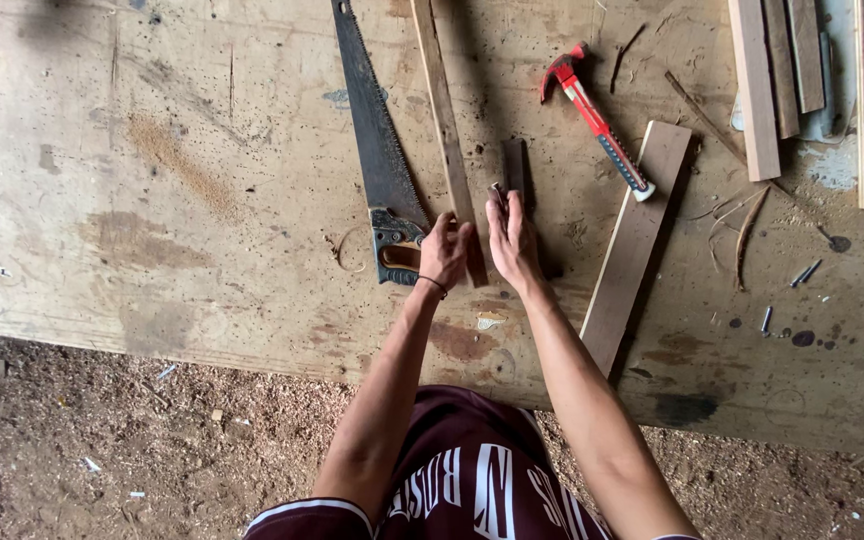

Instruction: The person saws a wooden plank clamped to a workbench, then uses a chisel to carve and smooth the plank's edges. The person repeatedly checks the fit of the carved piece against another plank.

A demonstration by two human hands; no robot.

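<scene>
On a worn plywood table (202,200), my left hand (444,252) rests on the near end of a long thin wooden strip (440,110) that runs away from me. My right hand (512,238) lies just to its right, fingers pinched around a small metal piece (497,190), likely a nail, next to a short dark wood block (514,165). A black band circles my left wrist. A hand saw (377,140) with a dark blade and metal handle lies immediately left of my left hand.
A red-handled claw hammer (595,118) lies beyond my right hand. A flat board (637,240) lies diagonally at right. Several wood slats (777,80) are stacked at the far right. Loose nails (804,272) and shavings lie at right. Sawdust-strewn dirt floor (102,440) is below the table edge.
</scene>
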